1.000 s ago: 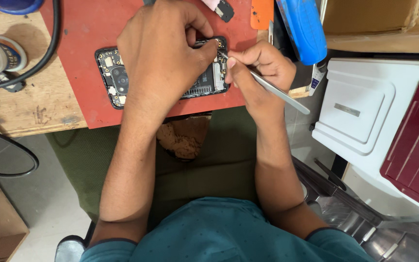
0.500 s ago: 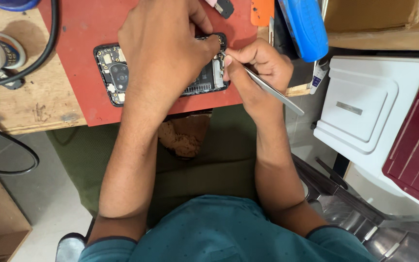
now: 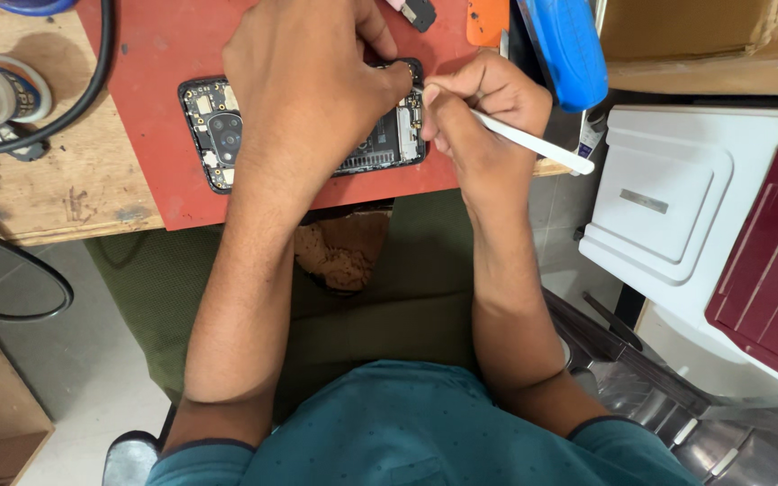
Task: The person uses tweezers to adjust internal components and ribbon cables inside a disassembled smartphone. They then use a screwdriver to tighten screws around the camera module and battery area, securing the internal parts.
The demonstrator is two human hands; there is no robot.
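the left hand (image 3: 312,90) lies flat with fingers spread over the opened phone (image 3: 227,135) on the red mat (image 3: 155,72), while the right hand (image 3: 483,112) pinches a white tool (image 3: 533,144) at the phone's right end

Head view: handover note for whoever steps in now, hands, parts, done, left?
Left hand lies flat on the opened phone, pinning it to the red mat.
Right hand holds a white stick tool like a pen, tip at the phone's right end, hidden by the fingers.
Done: back cover off, board and camera exposed.
Left: work at the right end in progress; the phone is not closed up.
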